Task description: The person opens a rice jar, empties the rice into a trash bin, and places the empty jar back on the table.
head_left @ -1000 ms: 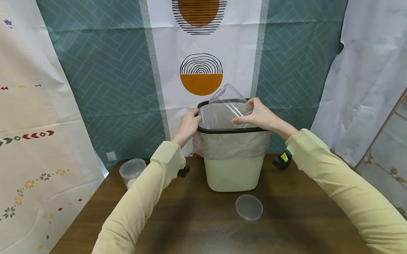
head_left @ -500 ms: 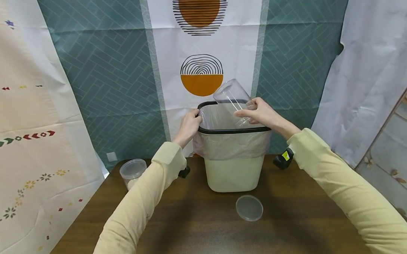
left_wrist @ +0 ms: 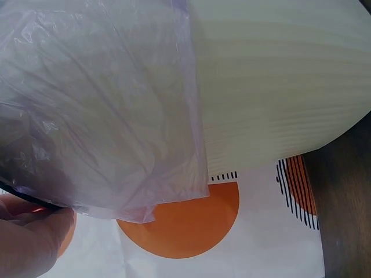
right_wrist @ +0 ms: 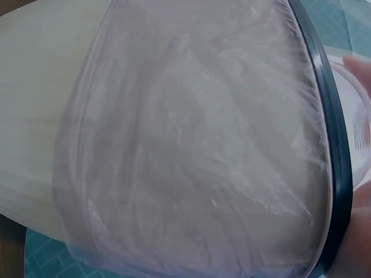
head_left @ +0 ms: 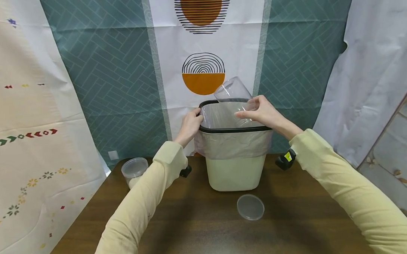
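Observation:
A pale green trash bin with a black rim stands upright on the table, lined with a thin translucent bag folded over its outside. At the bin's left side, my left hand grips the rim; the left wrist view shows its thumb and fingers at the rim and bag. My right hand holds a clear plastic jar around its lower part. Tilted, with its upper end leaning left, the jar is partly inside the bin's mouth. In the right wrist view the rim hides part of the jar.
A clear round lid lies on the brown table in front of the bin. Beyond my left forearm stands another clear jar with something whitish inside. Patterned cloth hangs behind the table and along both sides.
The jar has risen a little and shifted right in my right hand. My left hand keeps its grip on the rim, and the bin stays in place.

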A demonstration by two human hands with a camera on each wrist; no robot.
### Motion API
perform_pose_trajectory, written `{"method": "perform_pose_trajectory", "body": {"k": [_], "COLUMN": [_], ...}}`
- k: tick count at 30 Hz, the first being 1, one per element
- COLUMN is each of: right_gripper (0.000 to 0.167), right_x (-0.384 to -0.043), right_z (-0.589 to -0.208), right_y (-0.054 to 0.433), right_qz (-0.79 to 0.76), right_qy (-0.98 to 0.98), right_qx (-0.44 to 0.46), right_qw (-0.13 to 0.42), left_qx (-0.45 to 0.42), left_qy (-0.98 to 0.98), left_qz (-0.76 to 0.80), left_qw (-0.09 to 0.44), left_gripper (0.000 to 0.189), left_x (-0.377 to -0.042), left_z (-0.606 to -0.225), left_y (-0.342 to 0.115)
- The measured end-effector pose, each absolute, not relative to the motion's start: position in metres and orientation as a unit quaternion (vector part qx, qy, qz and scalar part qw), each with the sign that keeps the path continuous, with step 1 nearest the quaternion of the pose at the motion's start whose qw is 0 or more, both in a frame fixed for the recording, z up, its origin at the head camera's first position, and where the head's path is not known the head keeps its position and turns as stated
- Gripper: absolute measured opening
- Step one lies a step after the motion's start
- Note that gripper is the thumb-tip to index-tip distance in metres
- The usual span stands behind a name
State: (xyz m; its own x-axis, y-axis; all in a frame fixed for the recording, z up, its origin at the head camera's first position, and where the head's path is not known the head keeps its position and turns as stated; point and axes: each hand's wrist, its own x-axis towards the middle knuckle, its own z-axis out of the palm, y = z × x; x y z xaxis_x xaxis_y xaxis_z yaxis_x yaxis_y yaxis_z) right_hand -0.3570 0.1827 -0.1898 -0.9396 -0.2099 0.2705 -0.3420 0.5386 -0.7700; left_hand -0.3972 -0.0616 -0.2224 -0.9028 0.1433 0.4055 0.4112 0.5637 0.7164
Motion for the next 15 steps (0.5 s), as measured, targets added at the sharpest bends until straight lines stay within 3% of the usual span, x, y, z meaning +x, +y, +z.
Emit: {"method": "perform_pose_trajectory", "body": {"k": [6,15], "right_gripper": [0.084,0.08], "right_x": [-0.3561,-0.3606], "right_z": [-0.1948,-0.1919], "right_y": [0.1836,0.1855], "right_qz": [0.436,0.406], "right_qy": [-0.875,-0.89], "right_qx": [0.174,0.191], "right_qw": [0.12,0.086], "left_qx": [-0.154,-0.148], "left_qy": [-0.87,-0.875], "left_qz": [-0.441,-0.433], "left_qw": [0.158,0.157], "left_gripper": [0.048,0.047], "left_x": [-0.397,-0.3966], "left_z": [-0.2212,-0.2215], "left_y": [-0.0604,-0.058]}}
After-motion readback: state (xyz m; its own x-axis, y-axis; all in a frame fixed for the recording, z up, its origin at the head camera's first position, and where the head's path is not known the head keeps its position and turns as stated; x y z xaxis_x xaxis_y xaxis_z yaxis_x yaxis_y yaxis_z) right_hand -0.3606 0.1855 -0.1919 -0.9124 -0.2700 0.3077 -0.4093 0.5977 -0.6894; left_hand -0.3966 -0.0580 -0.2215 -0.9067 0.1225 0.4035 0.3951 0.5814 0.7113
